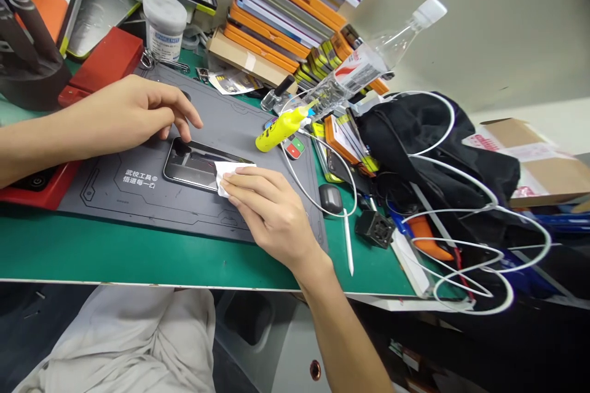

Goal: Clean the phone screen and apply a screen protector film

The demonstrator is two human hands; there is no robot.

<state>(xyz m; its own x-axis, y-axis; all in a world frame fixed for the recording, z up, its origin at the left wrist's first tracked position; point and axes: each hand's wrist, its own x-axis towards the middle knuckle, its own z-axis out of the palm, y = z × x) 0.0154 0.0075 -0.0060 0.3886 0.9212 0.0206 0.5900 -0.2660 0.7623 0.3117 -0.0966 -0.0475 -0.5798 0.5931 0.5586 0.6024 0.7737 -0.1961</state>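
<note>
A dark smartphone (pixel 193 166) with a glossy surface lies flat on the grey work mat (pixel 184 209). My right hand (pixel 271 209) presses a folded white wipe (pixel 223 173) onto the phone's right end, its fingers closed over the wipe. My left hand (pixel 157 110) hovers by the phone's upper left end, fingers apart and curved down, holding nothing. Whether a left fingertip touches the phone's edge I cannot tell. A yellow squeeze bottle (pixel 279 130) with a thin nozzle stands on the mat beyond my right hand.
Behind the mat are a paste jar (pixel 165 27), stacked orange boxes (pixel 271 18) and a clear plastic bottle (pixel 364 67). A white cable (pixel 318 201) loops across the right side, near a black earbud case (pixel 330 198) and a white stylus (pixel 348 242). A red box (pixel 104 64) sits behind my left hand.
</note>
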